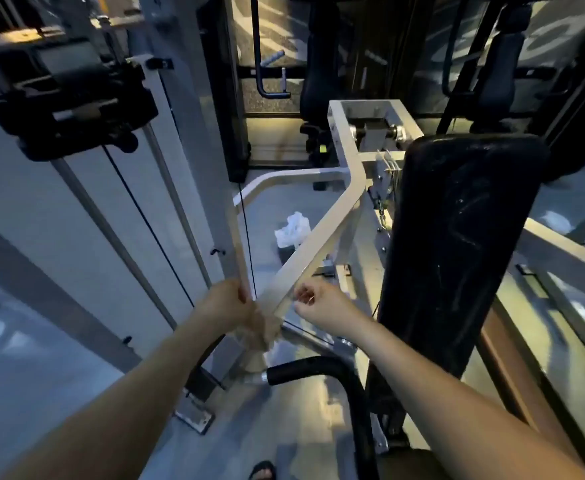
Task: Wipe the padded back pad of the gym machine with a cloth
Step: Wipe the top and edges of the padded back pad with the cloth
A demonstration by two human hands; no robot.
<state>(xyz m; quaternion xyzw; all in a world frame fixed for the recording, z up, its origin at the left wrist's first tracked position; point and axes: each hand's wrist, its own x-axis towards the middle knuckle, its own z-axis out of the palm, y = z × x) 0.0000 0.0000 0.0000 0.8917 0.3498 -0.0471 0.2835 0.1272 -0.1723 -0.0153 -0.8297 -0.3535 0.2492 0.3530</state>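
Hands low centre — left hand [227, 303] clenched around a beige cloth [261, 336] hanging at the white frame bar [313, 244]; right hand [322, 306] loosely curled, empty, just beside the bar. Black back pad [457, 244] stands upright to the right, streaked, apart from both hands.

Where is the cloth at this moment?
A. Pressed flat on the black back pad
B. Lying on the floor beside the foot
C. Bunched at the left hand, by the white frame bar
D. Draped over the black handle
C: the cloth hangs bunched under the left hand against the frame bar, well left of the back pad, which neither hand touches.
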